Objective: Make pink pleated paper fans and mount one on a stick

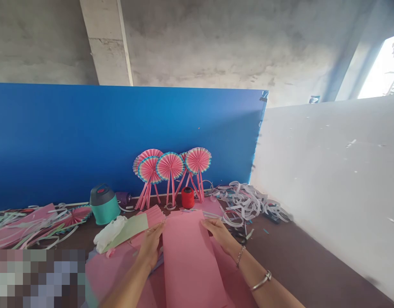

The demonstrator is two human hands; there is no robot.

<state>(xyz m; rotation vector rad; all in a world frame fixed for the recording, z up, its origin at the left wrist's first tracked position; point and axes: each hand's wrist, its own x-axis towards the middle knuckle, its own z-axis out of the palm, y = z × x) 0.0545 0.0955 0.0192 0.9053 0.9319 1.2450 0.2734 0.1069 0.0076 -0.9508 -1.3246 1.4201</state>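
Observation:
A long pink sheet of paper stretches between my two hands, low in the middle of the view. My left hand pinches its left edge near the far end. On the opposite edge, my right hand grips the paper between thumb and fingers. More pink sheets lie beneath it on the table. Just left of my left hand are a pale green sheet and a crumpled white plastic bag. Scissors lie partly hidden behind my right wrist.
Several pink pleated paper fans on sticks lean against the blue panel. A red thread spool stands before them. Curled white paper strips pile up at the right. A teal and dark grey container and more paper scraps are leftward.

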